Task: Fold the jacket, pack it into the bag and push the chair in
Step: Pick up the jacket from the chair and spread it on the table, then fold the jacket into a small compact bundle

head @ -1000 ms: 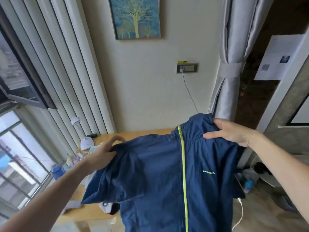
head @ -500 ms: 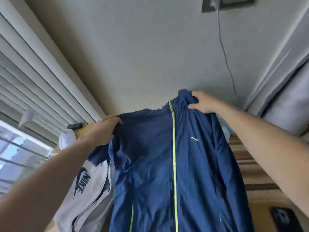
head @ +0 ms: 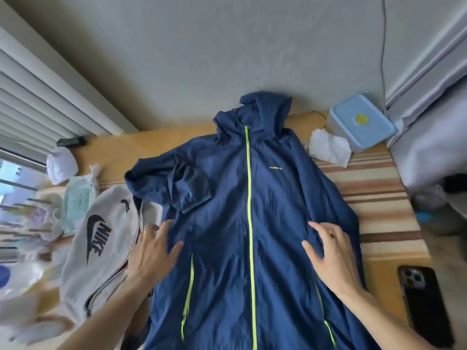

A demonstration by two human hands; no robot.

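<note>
Navy jacket [head: 242, 223] lies front up, zipped, spread flat on table [head: 156, 142]. Long axis runs from hood at far wall toward person. Left hand [head: 151, 251] flat on jacket's left edge, fingers spread, grip released. Right hand [head: 331, 253] flat on right side, grip released too. Left sleeve bunched across chest, nearer left hand. White bag [head: 101, 243] just beside jacket, left, under its edge. Chair not visible.
</note>
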